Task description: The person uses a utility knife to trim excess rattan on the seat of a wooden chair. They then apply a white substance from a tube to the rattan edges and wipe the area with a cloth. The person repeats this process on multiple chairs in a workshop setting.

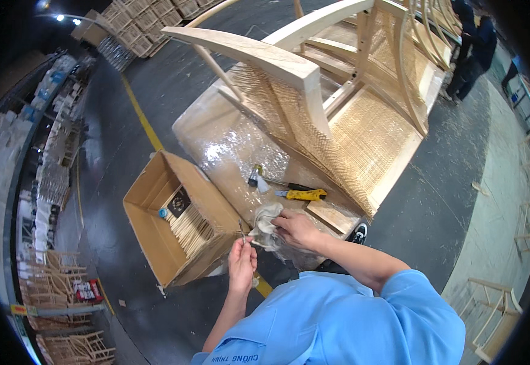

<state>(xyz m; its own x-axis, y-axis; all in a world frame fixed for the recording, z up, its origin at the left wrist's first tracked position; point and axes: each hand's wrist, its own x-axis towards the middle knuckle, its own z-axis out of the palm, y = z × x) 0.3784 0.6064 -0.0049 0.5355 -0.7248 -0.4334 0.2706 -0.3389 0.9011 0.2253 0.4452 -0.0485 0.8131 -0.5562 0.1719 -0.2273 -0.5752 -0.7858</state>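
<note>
My left hand is closed in a pinch beside the near right corner of a cardboard box. Between its fingertips stands a thin, narrow piece, too small for me to tell its kind. My right hand grips a crumpled white cloth at the near edge of the plastic-covered worktable. Just beyond that cloth lie a yellow-handled utility knife and a dark-handled hammer. Farther back, a pale wooden chair frame with woven cane panels rests tipped on the table.
The open cardboard box at left holds a bundle of thin wooden sticks and a blue roll. A wood block sits at the table's near edge. Shelving lines the left; people stand at far right.
</note>
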